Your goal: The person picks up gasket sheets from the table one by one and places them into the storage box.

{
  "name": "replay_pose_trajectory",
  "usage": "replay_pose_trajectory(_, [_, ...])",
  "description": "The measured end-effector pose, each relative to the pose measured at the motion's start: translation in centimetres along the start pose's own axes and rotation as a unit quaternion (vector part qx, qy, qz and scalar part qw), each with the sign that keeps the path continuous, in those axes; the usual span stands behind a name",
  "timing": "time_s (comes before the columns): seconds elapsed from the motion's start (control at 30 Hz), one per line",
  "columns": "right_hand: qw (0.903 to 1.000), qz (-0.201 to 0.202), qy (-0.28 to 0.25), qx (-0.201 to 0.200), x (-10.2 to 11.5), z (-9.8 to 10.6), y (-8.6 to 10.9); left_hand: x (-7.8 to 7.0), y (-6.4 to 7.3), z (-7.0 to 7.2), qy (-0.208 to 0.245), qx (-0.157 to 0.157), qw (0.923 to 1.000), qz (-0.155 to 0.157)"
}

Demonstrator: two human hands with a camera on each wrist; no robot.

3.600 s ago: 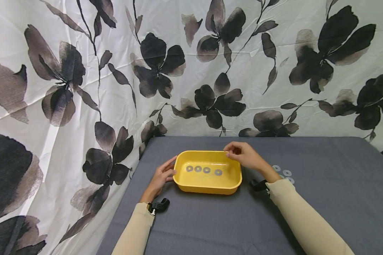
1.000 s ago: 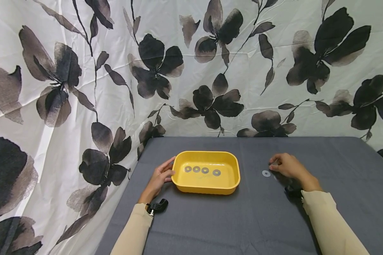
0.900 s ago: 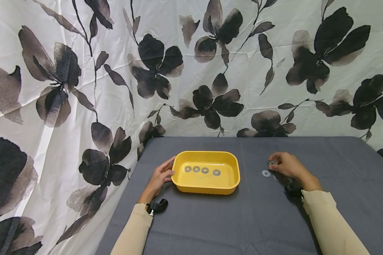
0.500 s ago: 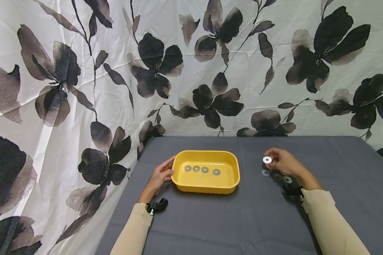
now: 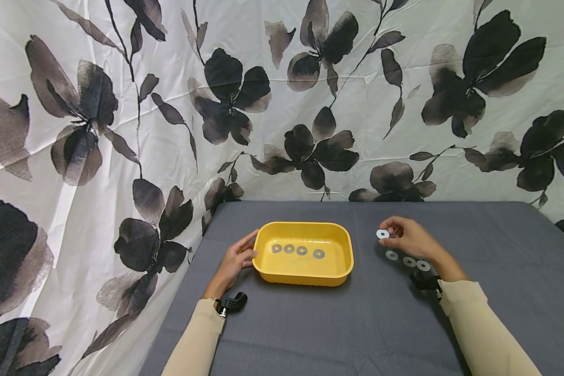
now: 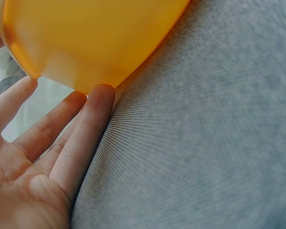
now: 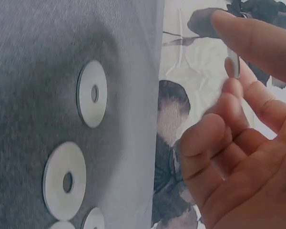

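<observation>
A yellow rectangular tray (image 5: 303,228) sits on the grey cloth, with several flat washers (image 5: 272,249) in a row on its floor. My left hand (image 5: 230,268) touches the tray's left end. In the left wrist view its fingers (image 6: 69,143) reach out straight, tips against the tray wall. To the right of the tray, my right hand (image 5: 411,239) pinches a washer (image 5: 378,234) by its edge, raised above the cloth. In the right wrist view that washer (image 7: 234,66) appears edge-on between thumb and fingers. Beneath the hand, more washers (image 7: 86,112) lie flat.
The loose washers on the cloth (image 5: 391,258) run in a slanting line towards the right wrist. Grey cloth (image 5: 310,329) covers the table, and a floral curtain (image 5: 282,104) hangs behind its far edge. Both wrists wear black-strapped cameras.
My right hand has gone from the tray to the loose washers, picked one up, raised it and moved slightly left. My left hand has stayed at the tray's left end.
</observation>
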State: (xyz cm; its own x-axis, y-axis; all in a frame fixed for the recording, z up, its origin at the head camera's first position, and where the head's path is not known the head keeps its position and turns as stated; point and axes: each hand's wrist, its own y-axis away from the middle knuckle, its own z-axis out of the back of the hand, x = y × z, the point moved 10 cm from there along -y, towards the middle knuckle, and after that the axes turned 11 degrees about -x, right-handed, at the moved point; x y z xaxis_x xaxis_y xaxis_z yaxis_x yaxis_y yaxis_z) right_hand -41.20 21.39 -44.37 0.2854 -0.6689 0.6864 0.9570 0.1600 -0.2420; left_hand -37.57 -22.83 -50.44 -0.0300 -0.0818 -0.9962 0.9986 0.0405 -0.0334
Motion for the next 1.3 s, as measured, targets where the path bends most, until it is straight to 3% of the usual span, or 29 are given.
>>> replay_pose_trajectory(0.63, [0.9967,0.025,-0.077,0.008,4.0,-1.3,0.0,-0.1,0.1,0.0,0.002,0.000,1.0000,-0.002])
replay_pose_trajectory(1.3, [0.9931,0.022,-0.109,0.037,9.2,-5.3,0.3,-0.1,0.1,-0.1,0.007,-0.001,1.0000,-0.001])
